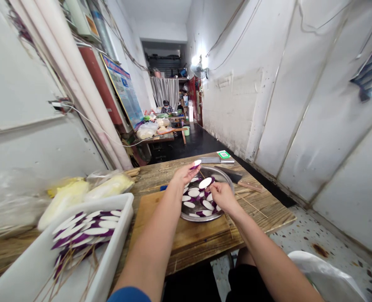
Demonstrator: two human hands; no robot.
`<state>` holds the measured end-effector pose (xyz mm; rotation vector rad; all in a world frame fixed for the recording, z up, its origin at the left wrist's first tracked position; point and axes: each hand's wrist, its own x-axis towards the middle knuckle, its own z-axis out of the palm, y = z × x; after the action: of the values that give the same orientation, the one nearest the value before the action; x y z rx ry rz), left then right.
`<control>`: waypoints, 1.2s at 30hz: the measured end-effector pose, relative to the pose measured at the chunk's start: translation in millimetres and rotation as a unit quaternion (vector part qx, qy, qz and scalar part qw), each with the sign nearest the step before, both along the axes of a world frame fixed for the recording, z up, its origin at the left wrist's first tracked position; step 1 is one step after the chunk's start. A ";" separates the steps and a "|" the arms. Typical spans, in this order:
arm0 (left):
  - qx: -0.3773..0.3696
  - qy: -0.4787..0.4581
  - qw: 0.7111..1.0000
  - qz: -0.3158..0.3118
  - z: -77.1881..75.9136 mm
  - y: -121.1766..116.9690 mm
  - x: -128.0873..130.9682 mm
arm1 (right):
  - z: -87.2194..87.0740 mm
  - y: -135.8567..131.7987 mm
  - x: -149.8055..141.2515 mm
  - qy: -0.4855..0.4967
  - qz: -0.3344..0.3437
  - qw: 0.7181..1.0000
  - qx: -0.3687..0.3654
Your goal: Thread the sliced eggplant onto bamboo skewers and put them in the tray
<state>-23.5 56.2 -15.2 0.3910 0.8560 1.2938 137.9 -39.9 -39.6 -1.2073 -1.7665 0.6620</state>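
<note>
Above the far rim of a round metal bowl (227,178), my left hand (184,173) pinches a white eggplant slice (197,162) with purple skin. My right hand (223,195) is closed over the bowl's right side, its fingertips on a thin wooden skewer (201,172). One eggplant slice (205,183) appears to be threaded on that skewer, whose tip points up toward the slice in my left hand. Several loose eggplant slices (193,193) lie in the bowl, partly hidden by my hands. The bowl rests on a wooden cutting board (151,209).
A white plastic tray (127,214) at left holds skewered eggplant slices (94,230). Beyond the bowl lie a cleaver (209,160) and another wooden-handled knife (250,186). A loose skewer (252,205) lies right. Plastic bags (110,186) are at left; a person (166,107) sits far back.
</note>
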 end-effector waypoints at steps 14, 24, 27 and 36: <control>0.002 -0.010 1.000 -0.008 6.6 -6.9 4.0 | 3.4 -0.5 -0.6 -0.012 -0.006 1.000 0.002; -0.002 0.003 1.000 -0.026 7.1 -8.2 6.5 | 0.8 2.5 -1.4 -0.012 -0.017 1.000 0.001; -0.003 0.005 0.999 -0.032 7.9 -8.7 7.7 | 1.4 2.1 -1.5 -0.013 -0.020 1.000 0.000; -0.004 0.015 0.999 -0.038 10.2 -12.8 11.1 | 3.4 0.9 -2.7 -0.033 -0.036 0.999 0.005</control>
<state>-12.4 43.4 -5.0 0.4333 0.8629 1.2164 135.2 -39.0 -36.2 -1.2933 -1.7693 0.5773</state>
